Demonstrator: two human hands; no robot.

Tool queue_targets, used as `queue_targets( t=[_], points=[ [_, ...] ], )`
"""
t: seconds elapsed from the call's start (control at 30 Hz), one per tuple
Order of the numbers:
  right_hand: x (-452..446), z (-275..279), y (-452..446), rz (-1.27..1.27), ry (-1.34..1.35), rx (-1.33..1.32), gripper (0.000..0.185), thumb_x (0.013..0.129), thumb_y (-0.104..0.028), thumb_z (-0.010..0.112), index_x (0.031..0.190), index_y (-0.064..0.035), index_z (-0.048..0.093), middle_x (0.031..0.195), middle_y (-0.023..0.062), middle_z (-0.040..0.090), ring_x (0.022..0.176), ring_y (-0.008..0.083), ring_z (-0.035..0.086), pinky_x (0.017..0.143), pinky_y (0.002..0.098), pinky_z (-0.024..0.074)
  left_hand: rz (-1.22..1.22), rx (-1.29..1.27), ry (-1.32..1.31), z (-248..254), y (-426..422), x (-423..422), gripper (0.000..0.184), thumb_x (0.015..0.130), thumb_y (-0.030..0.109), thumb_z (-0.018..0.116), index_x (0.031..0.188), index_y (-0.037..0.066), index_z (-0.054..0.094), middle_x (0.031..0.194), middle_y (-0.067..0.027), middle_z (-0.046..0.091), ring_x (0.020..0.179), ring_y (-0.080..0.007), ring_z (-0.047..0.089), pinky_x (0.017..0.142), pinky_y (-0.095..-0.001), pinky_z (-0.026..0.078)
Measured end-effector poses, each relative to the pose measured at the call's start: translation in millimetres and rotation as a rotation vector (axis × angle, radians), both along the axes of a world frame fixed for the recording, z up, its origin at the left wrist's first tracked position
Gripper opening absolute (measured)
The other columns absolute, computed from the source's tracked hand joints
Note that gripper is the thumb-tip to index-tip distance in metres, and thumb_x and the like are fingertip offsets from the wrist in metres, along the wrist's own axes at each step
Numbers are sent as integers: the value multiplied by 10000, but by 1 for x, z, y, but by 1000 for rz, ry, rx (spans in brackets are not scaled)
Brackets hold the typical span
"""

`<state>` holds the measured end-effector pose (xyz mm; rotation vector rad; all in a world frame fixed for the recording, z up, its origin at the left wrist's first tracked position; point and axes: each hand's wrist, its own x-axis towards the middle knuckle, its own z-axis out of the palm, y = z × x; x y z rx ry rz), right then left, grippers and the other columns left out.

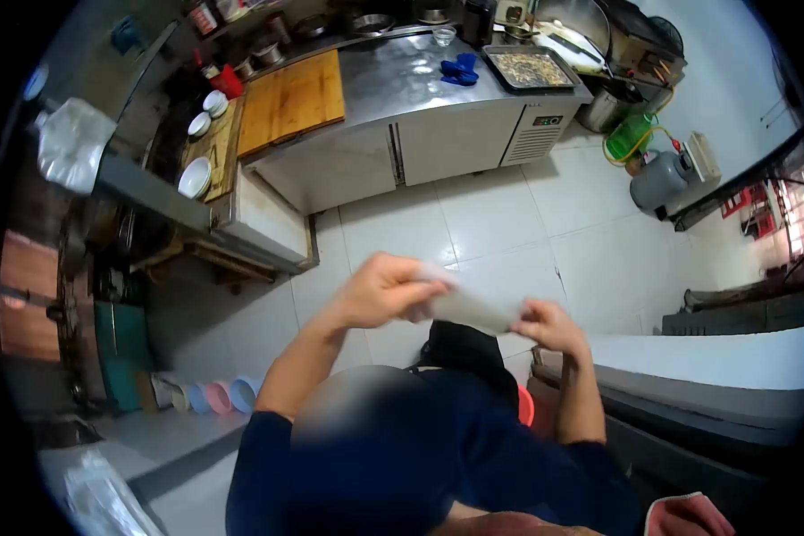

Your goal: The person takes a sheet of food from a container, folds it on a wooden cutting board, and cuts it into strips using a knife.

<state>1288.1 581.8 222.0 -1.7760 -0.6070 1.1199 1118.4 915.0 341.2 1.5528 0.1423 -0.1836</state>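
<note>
A thin, pale, see-through sheet (473, 308) is stretched between my two hands, blurred by motion; its exact kind I cannot make out. My left hand (386, 290) pinches its left end, thumb against fingers. At the lower right end, my right hand (552, 327) grips it with curled fingers. Both hands are in front of my body, above the tiled floor (500, 223), and touch nothing else.
Ahead stands a steel counter (393, 76) with a wooden board (293, 100), blue gloves (459, 70) and a tray of food (531, 69). White bowls (196, 178) sit at left. A gas cylinder (659, 181) stands at right. Coloured cups (218, 397) line a ledge at lower left.
</note>
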Motion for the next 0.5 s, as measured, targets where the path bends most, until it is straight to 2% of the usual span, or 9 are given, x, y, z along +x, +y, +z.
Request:
queue_targets(
  t=[0.07, 0.1, 0.17, 0.33, 0.43, 0.5],
  points=[
    [46, 4, 55, 65, -185, 25, 187, 962, -93, 776, 1112, 13, 744, 968, 53, 788, 910, 137, 716, 846, 312, 576, 201, 46, -51, -8, 54, 6, 228, 1067, 82, 630, 1217, 6, 785, 857, -66, 773, 710, -127, 720, 637, -269, 586],
    [66, 10, 86, 49, -184, 34, 187, 962, -93, 776, 1112, 13, 744, 968, 53, 788, 910, 137, 716, 846, 312, 576, 333, 37, -97, -20, 77, 8, 228, 1068, 75, 628, 1220, -14, 774, 865, -74, 772, 715, -136, 725, 644, -278, 596],
    [105, 29, 149, -64, -126, 253, 132, 971, -64, 769, 1079, 12, 765, 936, 53, 783, 885, 131, 706, 819, 305, 570, 397, 22, -137, -28, 120, 32, 225, 1068, 77, 633, 1219, -24, 767, 880, -82, 774, 714, -144, 726, 642, -284, 596],
    [199, 48, 298, 64, -105, 344, 105, 957, -82, 817, 1004, 11, 803, 935, 49, 788, 886, 129, 698, 823, 294, 568, 682, -22, -95, -59, 221, 55, 205, 1066, 84, 655, 1196, -33, 763, 926, -96, 778, 714, -165, 725, 651, -313, 599],
    [238, 63, 386, 104, -69, 410, 121, 965, -99, 818, 1016, 10, 801, 934, 57, 802, 890, 132, 713, 834, 302, 578, 849, 47, -73, -67, 270, 78, 196, 1066, 108, 669, 1134, -43, 774, 989, -76, 788, 880, -139, 727, 776, -298, 595],
    [253, 72, 431, 156, -113, 391, 146, 971, -109, 819, 1005, 31, 793, 925, 60, 797, 863, 130, 708, 791, 284, 561, 916, 75, -74, -67, 298, 85, 192, 1064, 91, 663, 1159, -37, 771, 1007, -74, 786, 895, -138, 720, 808, -297, 579]
  ],
)
